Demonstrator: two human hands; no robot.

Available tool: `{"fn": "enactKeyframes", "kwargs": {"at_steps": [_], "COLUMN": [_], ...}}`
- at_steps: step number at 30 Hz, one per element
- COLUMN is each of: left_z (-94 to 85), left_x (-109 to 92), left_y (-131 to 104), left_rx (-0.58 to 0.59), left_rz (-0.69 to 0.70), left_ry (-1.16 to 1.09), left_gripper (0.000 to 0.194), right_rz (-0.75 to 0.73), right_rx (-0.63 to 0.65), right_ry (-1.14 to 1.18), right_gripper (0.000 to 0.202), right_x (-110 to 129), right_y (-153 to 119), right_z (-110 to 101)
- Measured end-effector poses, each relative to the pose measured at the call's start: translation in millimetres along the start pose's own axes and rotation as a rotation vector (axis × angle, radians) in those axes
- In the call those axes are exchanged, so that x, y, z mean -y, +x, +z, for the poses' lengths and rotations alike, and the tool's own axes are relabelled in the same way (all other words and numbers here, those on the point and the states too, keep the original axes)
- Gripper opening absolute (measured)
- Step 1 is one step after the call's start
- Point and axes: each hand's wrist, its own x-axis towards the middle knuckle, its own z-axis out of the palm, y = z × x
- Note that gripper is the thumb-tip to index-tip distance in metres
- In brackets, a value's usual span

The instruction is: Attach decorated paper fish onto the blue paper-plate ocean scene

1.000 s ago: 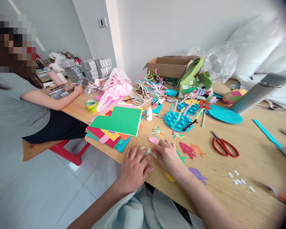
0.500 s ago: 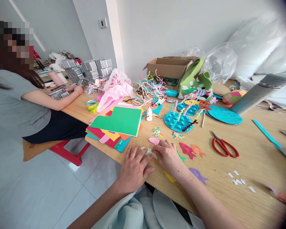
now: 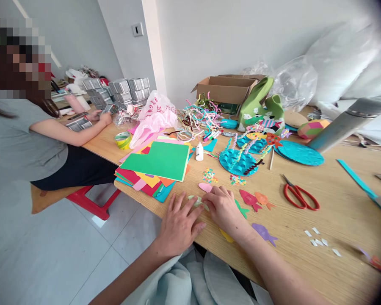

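My left hand (image 3: 179,222) lies at the table's front edge with its fingers spread, the fingertips on a pale green paper fish (image 3: 195,201). My right hand (image 3: 221,209) is closed, thumb and fingers pinched over the same fish; what is between them is hidden. Around the right hand lie a pink paper piece (image 3: 205,187), a red fish (image 3: 249,199), an orange fish (image 3: 263,199), a green fish (image 3: 241,209), a purple fish (image 3: 264,233) and a partly covered yellow piece (image 3: 226,236). Small confetti dots (image 3: 209,175) are heaped beyond the hands.
Red-handled scissors (image 3: 300,198) and white paper bits (image 3: 318,242) lie to the right. Coloured sheets (image 3: 165,161), a glue bottle (image 3: 199,151) and blue discs with pipe cleaners (image 3: 238,162) are farther back. A steel flask (image 3: 346,123) stands at right; a person (image 3: 28,127) sits at left.
Both my hands keep nearly the same pose on the pale green fish. The view has shifted very slightly, and the person's head at left has moved a little.
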Motion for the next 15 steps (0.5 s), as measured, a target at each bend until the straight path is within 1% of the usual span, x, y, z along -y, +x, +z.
{"fn": "enactKeyframes", "kwargs": {"at_steps": [15], "left_z": [0.3], "left_x": [0.6], "left_y": [0.4], "left_rx": [-0.024], "left_rz": [0.01], "left_ry": [-0.006], "left_gripper": [0.047], "right_rz": [-0.004], "right_rx": [-0.008], "right_ry": [-0.014], "right_gripper": [0.021], "right_x": [1.0], "right_y": [0.0], "right_z": [-0.2]}}
